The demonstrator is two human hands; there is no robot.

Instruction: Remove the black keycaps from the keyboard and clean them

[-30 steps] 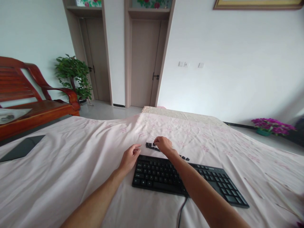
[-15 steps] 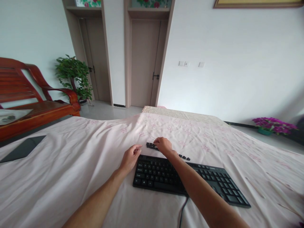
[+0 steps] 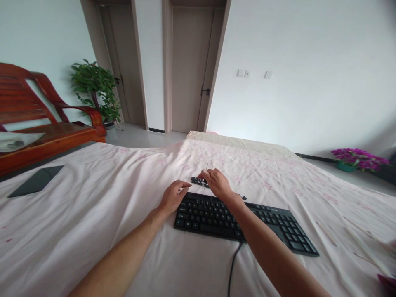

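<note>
A black keyboard (image 3: 244, 218) is lying on a pink sheet (image 3: 93, 214) spread over the bed, its cable (image 3: 231, 270) trailing toward six o'clock. Just beyond its far edge, at about twelve o'clock from the left end of the keys, loose black keycaps (image 3: 196, 180) are sitting in a small cluster, with a few more (image 3: 243, 197) at about two o'clock from the right hand. The caps look light, hard and slick, so they would likely skid or scatter on the soft cloth; each seems best taken by two opposite sides. The right hand (image 3: 218, 184) is reaching across the keyboard to the cluster, wrist slightly raised, fingers curled and pinching a thin wire keycap puller (image 3: 206, 176), judging by the loop showing above the fingertips. The left hand (image 3: 173, 197) is resting at the keyboard's left far corner, at nine o'clock from the right, fingers loosely bent and pointing toward the caps; whether it is gripping anything cannot be told. Farther out, a dark tablet (image 3: 36, 180) is lying at ten o'clock, with a wooden bench (image 3: 46, 123) and a potted plant (image 3: 95, 90) beyond.
</note>
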